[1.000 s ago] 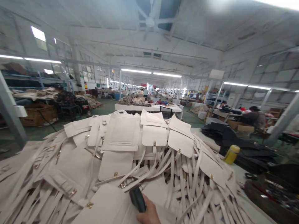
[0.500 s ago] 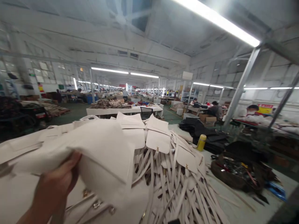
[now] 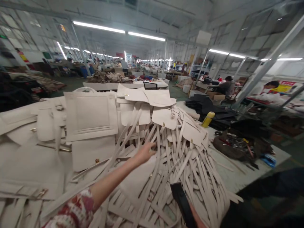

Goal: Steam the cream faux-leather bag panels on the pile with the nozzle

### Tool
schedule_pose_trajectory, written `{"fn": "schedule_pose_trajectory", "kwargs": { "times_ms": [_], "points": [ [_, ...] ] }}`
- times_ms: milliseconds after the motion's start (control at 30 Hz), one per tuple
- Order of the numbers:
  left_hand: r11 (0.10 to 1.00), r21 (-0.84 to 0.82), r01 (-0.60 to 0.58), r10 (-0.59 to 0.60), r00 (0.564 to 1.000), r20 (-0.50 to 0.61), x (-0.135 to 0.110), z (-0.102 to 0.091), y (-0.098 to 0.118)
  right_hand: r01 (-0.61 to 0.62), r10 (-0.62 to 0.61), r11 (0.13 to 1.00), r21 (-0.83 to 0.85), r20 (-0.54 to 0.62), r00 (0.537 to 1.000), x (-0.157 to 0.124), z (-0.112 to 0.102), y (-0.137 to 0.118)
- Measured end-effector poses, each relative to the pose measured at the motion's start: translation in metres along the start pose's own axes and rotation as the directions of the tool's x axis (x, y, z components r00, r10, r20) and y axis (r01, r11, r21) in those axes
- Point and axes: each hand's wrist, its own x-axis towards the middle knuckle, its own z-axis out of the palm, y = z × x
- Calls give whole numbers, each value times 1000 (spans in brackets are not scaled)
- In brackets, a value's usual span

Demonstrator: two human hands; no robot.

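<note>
My left hand (image 3: pixel 145 152) reaches over a heap of cream bag straps (image 3: pixel 199 177), fingers stretched out and slightly blurred, holding nothing I can see. Just beyond it are cream bag flaps with small gold clasps, such as one flap (image 3: pixel 163 117). Across their top lies a folded cream piece (image 3: pixel 159 97). At the bottom edge my right hand (image 3: pixel 196 218), mostly out of view, is closed on a long black object (image 3: pixel 180 199) whose kind I cannot make out. To the left rests a cream bag panel (image 3: pixel 91 114) with a stitched pocket.
A yellow bottle (image 3: pixel 208 119) stands right of the heap, near stacked black pieces (image 3: pixel 201 106). A dark bag of metal tools (image 3: pixel 234 144) sits on the pale table (image 3: pixel 228 175). Behind are another worktable (image 3: pixel 109 86) and people seated at the right.
My left hand has let go of a large cream piece and moved right over the straps. The folded piece now lies across the flaps. The view has tilted down; the black object now shows more fully.
</note>
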Motion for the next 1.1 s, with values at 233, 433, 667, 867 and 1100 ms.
{"fn": "schedule_pose_trajectory", "kwargs": {
  "times_ms": [233,433,667,867,1100],
  "points": [
    [799,598,62,-185,972,148,-154,83,-105,41,-41,999,4,26,999,15,15,-15],
    [729,684,-26,-147,970,194,-178,74,-118,-14,19,1000,-20,229,973,45,34,-43],
    [755,655,-37,-155,960,233,-192,66,-119,46,-45,999,2,219,975,87,58,-65],
    [842,536,-69,-134,934,332,-227,41,-129,58,-58,998,5,202,978,76,46,-72],
    [880,474,46,-170,960,223,-208,17,-107,19,-28,999,47,209,977,46,32,-40]
  ]
}}
